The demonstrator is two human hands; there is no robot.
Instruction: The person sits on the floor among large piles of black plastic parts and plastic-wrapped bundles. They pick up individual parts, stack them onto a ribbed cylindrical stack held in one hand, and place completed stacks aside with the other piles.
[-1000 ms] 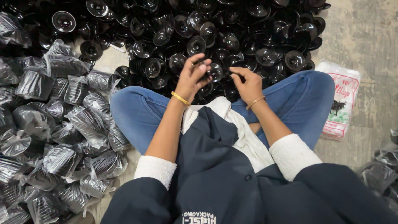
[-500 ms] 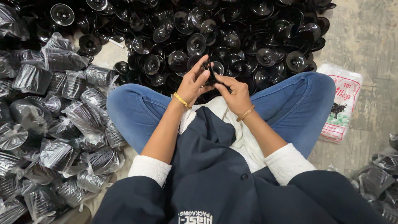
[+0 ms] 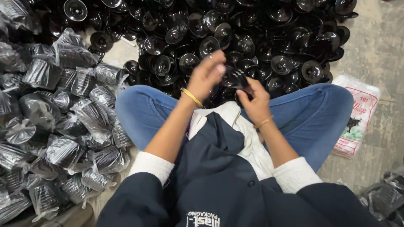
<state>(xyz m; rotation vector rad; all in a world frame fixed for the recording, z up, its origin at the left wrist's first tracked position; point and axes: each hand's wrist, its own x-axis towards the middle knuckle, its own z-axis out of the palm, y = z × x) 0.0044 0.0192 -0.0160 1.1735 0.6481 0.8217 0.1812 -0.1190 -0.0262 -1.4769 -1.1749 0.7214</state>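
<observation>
Small black disc (image 3: 234, 77) between hands

- Clear plastic bags (image 3: 63, 126), each packed with stacked black pieces, lie heaped on the floor at the left.
- 1 flat white printed bag (image 3: 357, 115), with red and green print, lies on the floor at the right.
- More clear bagged packs (image 3: 385, 197) sit at the lower right corner.

Bare grey concrete floor (image 3: 378, 46), scuffed, under even light.
</observation>
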